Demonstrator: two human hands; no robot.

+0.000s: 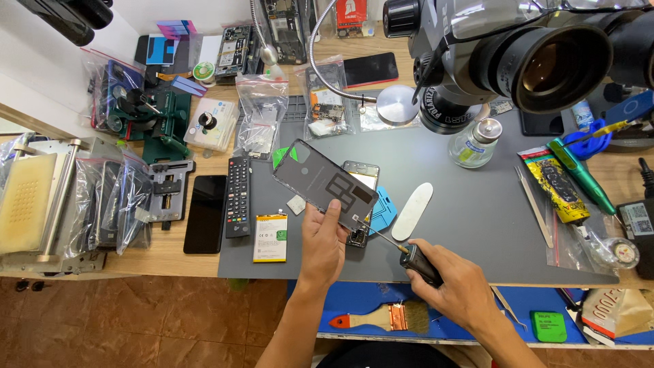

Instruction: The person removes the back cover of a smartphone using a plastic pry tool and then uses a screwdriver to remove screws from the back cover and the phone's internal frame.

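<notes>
My left hand holds a dark grey phone back cover by its lower corner, tilted up above the grey work mat. Under the cover lies an opened phone on a blue holder. My right hand grips a small black-handled screwdriver; its thin tip points up-left toward the phone's lower end, close to the cover's corner. A flat phone battery with a yellow-and-white label lies on the mat left of my left hand.
A black remote and a dark phone lie at the left. A white oblong piece, a glass bottle and a microscope stand to the right. A brush rests on the blue shelf below. Bagged parts crowd the back.
</notes>
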